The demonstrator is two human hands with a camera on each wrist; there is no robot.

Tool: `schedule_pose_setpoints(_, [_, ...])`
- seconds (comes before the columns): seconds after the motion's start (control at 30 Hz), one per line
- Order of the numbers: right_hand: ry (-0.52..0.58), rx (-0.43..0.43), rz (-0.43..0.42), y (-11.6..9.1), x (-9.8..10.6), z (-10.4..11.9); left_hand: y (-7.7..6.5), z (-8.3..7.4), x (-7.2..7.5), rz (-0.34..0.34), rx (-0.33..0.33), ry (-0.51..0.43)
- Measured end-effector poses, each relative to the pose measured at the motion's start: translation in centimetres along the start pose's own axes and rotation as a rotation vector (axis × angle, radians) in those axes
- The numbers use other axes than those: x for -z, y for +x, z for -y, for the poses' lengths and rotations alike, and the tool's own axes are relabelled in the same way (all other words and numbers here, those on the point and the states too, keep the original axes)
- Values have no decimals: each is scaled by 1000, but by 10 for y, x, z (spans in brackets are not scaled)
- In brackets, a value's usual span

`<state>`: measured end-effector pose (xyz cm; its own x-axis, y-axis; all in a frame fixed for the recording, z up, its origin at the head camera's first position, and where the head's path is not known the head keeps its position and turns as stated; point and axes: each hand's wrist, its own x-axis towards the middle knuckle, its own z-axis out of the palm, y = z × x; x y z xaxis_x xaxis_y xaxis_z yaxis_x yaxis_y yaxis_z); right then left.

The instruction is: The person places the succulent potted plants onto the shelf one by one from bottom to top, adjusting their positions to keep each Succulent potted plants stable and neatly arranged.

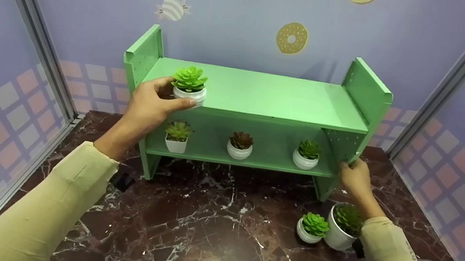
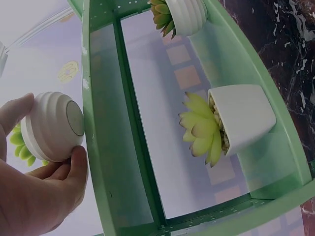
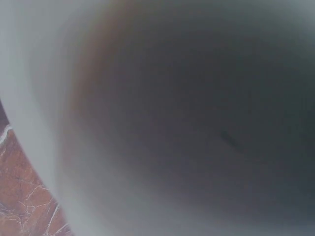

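My left hand (image 1: 149,100) grips a bright green potted succulent (image 1: 189,94) by its ribbed white pot, at the left front of the upper board (image 1: 255,93) of a green two-tier shelf. From below, the left wrist view shows the pot's underside (image 2: 75,118) beside the board's front edge, thumb and fingers around it. At the shelf's right side panel (image 1: 358,139), my right hand (image 1: 356,179) holds the lower front edge with curled fingers. On the lower board stand a square-potted succulent (image 1: 176,141), a reddish-brown one (image 1: 239,147) and a dark green one (image 1: 306,156).
On the marble-patterned table (image 1: 202,233), a small succulent (image 1: 311,229) and a larger white-potted plant (image 1: 340,232) stand close together below my right forearm. A blurred pale surface (image 3: 162,196) fills most of the right wrist view. Patterned walls enclose the back and sides.
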<state>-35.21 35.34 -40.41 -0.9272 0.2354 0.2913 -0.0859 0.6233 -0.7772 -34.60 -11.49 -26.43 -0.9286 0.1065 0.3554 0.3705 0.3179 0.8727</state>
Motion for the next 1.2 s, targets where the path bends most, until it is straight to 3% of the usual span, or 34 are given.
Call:
schedule_pose_setpoints(0.33, [-2, -9, 1, 1, -5, 2, 4, -3, 3, -16, 61, 89])
schedule_pose_setpoints(0.6, [1, -19, 1, 0, -8, 3, 6, -5, 6, -10, 119, 41])
schedule_pose_setpoints(1.2, [9, -10, 2, -1, -3, 4, 15, -12, 13, 4, 181, 122])
